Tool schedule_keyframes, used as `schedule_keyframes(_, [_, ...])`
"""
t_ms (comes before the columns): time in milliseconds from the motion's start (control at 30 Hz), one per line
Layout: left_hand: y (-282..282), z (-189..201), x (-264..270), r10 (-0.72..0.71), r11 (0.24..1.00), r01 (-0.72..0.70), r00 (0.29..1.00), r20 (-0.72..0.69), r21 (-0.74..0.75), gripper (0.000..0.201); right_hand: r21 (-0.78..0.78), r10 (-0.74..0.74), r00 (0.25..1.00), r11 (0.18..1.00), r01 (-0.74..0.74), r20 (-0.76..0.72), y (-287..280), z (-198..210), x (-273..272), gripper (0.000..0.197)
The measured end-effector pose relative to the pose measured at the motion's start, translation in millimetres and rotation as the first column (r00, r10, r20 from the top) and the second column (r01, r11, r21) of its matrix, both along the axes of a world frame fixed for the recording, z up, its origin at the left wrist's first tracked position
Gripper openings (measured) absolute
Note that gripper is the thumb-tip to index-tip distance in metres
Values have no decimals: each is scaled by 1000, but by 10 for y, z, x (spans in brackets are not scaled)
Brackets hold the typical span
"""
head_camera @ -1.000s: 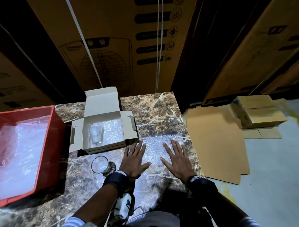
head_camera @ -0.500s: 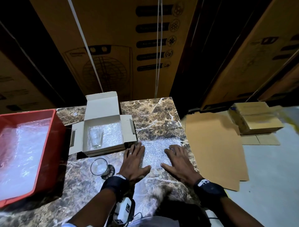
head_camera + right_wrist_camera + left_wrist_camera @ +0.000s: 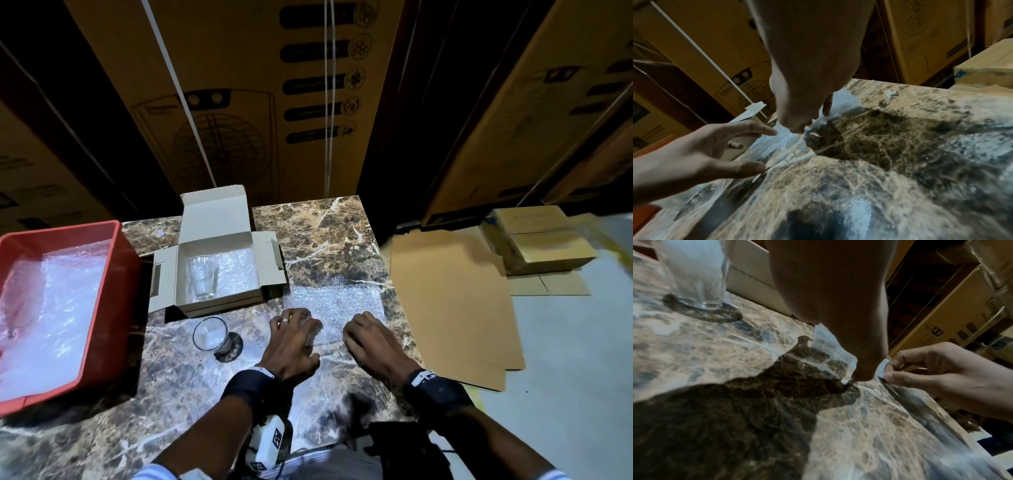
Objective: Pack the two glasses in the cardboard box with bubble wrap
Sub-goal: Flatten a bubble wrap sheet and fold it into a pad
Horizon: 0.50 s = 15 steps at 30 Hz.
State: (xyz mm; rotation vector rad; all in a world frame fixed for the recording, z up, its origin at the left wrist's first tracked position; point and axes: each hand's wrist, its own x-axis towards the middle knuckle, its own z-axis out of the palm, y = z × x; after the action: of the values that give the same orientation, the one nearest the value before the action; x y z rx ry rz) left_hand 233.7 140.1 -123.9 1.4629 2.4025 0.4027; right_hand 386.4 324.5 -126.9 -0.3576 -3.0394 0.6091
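Note:
An open white cardboard box (image 3: pixel 219 305) lined with bubble wrap stands on the marble table (image 3: pixel 325 233). One clear glass (image 3: pixel 202 277) lies inside it. The second glass (image 3: pixel 210 333) stands upright just in front of the box, also seen in the left wrist view (image 3: pixel 698 280). A loose bubble wrap sheet (image 3: pixel 337 301) lies right of the box. My left hand (image 3: pixel 298 318) curls over its near left corner, which is lifted (image 3: pixel 828 344). My right hand (image 3: pixel 352 329) pinches the near edge between thumb and fingers (image 3: pixel 888 369).
A red crate (image 3: pixel 118 274) holding more bubble wrap sits at the table's left. Flat cardboard (image 3: pixel 452 301) and stacked small boxes (image 3: pixel 537 240) lie on the floor past the table's right edge. Tall cartons (image 3: pixel 257 102) stand behind the table.
Both hands lay flat with spread fingers on the bubble wrap sheet. They have slid back to its near edge and curled, taking hold of it.

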Motion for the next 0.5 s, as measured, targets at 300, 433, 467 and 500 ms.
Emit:
schedule_keyframes(300, [-274, 53, 113, -39, 999, 36, 994, 104, 30, 22, -179, -2, 998, 984, 14, 63, -269, 186, 417, 8])
schedule_keyframes(433, [-391, 98, 170, 21, 994, -41, 979, 201, 97, 7, -249, 0, 995, 968, 24, 95, -261, 194, 652, 21])
schedule_keyframes(467, [-408, 97, 178, 36, 994, -59, 975, 221, 97, 7, -258, 4, 993, 966, 28, 122, -240, 173, 704, 29])
schedule_keyframes(500, [-416, 120, 180, 50, 993, -73, 970, 239, 88, 9, -256, 3, 990, 966, 34, 141, -211, 145, 748, 35])
